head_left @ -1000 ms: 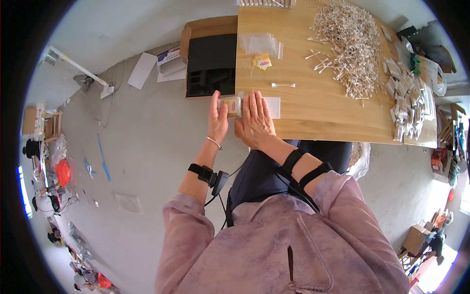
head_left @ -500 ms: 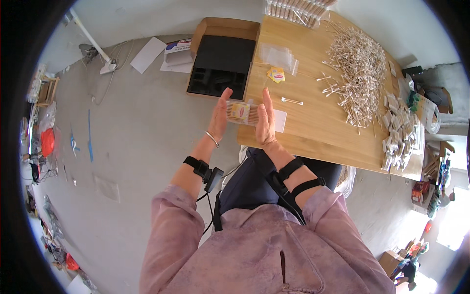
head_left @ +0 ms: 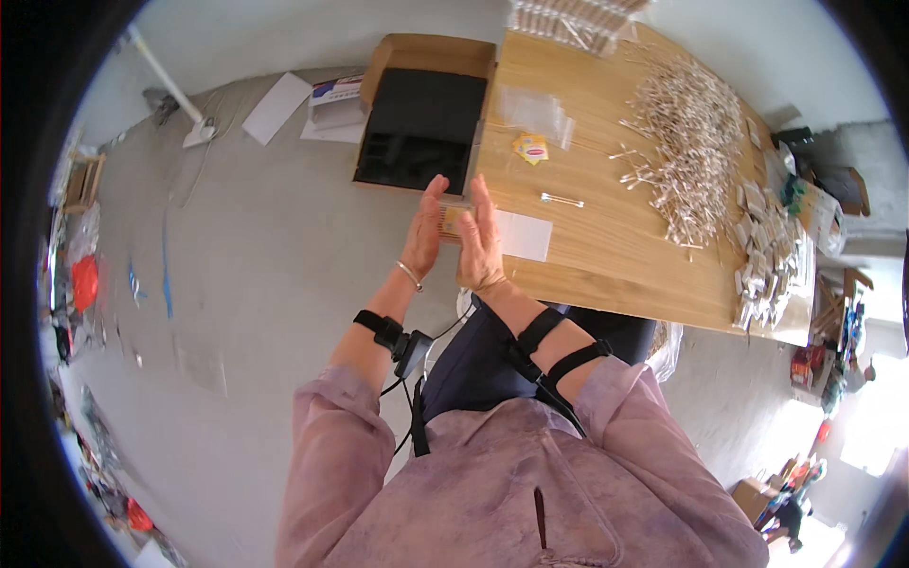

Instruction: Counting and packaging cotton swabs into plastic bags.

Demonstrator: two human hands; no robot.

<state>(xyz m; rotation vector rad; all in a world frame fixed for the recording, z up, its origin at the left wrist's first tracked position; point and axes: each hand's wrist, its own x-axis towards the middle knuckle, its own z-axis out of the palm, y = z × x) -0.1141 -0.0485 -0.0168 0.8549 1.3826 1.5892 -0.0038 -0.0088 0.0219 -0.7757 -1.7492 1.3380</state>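
Observation:
A clear packet of cotton swabs [head_left: 449, 223] with brown sticks and a yellow label sits between my two hands, at the table's near left corner. My left hand [head_left: 426, 230], with a bangle at its wrist, has its palm against one end of the packet, fingers straight. My right hand [head_left: 482, 241] closes in from the other side, fingers also stretched, and hides the right part of the packet. Beside my right hand lies a white card [head_left: 526, 237]. A few loose swabs [head_left: 562, 200] and yellow labels [head_left: 531, 149] rest farther over on the wooden table [head_left: 615, 256].
A cardboard box [head_left: 428, 53] with black foam [head_left: 423, 106] stands past my hands. Clear bags [head_left: 536, 112] lie behind the labels. A large swab heap [head_left: 696, 142] covers the table's right side, with small packs [head_left: 769, 256] nearer its edge and swab bundles [head_left: 576, 21] at the back.
My right hand has moved left toward my left hand and now covers more of the packet. More of the white card shows. The whole view has shifted slightly.

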